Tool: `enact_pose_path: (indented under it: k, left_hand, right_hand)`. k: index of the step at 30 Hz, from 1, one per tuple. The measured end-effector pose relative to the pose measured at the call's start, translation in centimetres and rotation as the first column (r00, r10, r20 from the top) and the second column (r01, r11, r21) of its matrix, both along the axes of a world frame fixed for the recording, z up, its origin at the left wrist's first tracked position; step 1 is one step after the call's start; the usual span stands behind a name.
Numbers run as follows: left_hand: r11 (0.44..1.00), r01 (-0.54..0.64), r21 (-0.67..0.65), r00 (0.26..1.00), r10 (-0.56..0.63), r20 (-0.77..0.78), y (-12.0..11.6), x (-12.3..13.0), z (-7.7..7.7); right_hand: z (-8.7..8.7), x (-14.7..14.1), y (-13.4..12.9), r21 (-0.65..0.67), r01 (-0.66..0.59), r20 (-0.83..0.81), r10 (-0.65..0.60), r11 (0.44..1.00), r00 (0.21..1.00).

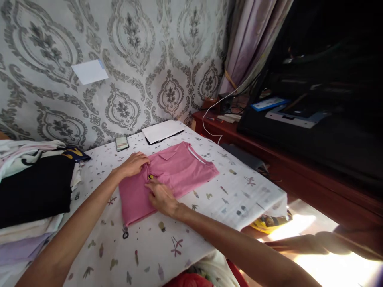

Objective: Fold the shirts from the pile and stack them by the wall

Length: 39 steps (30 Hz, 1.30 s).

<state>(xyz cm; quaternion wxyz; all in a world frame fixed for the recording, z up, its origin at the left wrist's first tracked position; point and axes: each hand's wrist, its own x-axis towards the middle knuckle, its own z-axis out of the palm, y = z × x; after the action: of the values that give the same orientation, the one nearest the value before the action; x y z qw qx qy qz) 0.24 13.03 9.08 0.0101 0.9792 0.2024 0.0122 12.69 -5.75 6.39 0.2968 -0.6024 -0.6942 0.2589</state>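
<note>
A pink T-shirt (pixel 188 169), partly folded, lies on a patterned white tablecloth (pixel 221 207). Its neckline points to the far right, and a small yellow and black mark shows near the middle. My left hand (pixel 136 164) is closed on the raised fold at the shirt's far edge, with the fingertips partly hidden. Nearer to me, my right hand (pixel 163 198) rests on the shirt, its index finger reaching to the same fold and the other fingers curled against the cloth.
On the left is a pile of folded clothes with a black garment (pixel 38 187) on it. A white sheet on a dark flat object (pixel 163 131) and a small phone-like object (pixel 122 142) lie near the wall. Right of the table stand a red-brown cabinet (pixel 299 171) and a large dark screen (pixel 323 79).
</note>
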Motion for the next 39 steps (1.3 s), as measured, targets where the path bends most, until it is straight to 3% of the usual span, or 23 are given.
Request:
enact_pose_path:
  k: [10, 19, 22, 28, 32, 35, 37, 39]
  left_hand:
    - [1.0, 0.018, 0.012, 1.0, -0.018, 0.024, -0.1, 0.0, 0.3]
    - [0.981, 0.09, -0.169, 0.98, -0.057, 0.191, 0.3, 0.4, 1.6]
    - [0.983, 0.056, -0.176, 0.978, -0.019, 0.206, 0.0, 1.6, 0.5]
    - [0.993, -0.1, -0.055, 0.968, 0.11, 0.224, -0.5, 2.6, -2.3]
    - [0.98, -0.195, -0.028, 0.9, 0.19, 0.392, -1.3, 1.1, -2.1]
    - [0.953, -0.263, -0.15, 0.84, 0.302, 0.451, -2.5, -0.6, -2.0]
    - [0.945, -0.238, -0.224, 0.858, 0.313, 0.408, -3.5, -1.5, -2.5]
    - [0.953, -0.218, -0.208, 0.885, 0.283, 0.371, -4.2, -2.0, -3.2]
  right_hand:
    - [-0.6, 0.1, 0.5, 0.008, -0.003, -0.042, 0.003, 1.0, 0.999]
    - [0.3, 0.6, -0.6, 0.1, 0.021, -0.094, -0.012, 0.995, 0.996]
    - [0.2, 1.2, -0.7, 0.095, 0.052, -0.092, -0.043, 0.994, 0.995]
    - [-0.6, 2.3, -0.4, 0.034, 0.068, -0.028, -0.067, 0.997, 0.997]
    - [-1.1, 2.6, -0.2, 0.064, 0.066, -0.056, -0.062, 0.996, 0.996]
    - [-1.3, 2.7, -0.1, 0.076, 0.065, -0.08, -0.059, 0.995, 0.995]
    - [-1.4, 2.9, 0.0, 0.078, 0.049, -0.077, -0.043, 0.996, 0.996]
    - [-1.4, 3.1, 0.0, 0.084, 0.032, -0.059, -0.027, 0.996, 0.998]
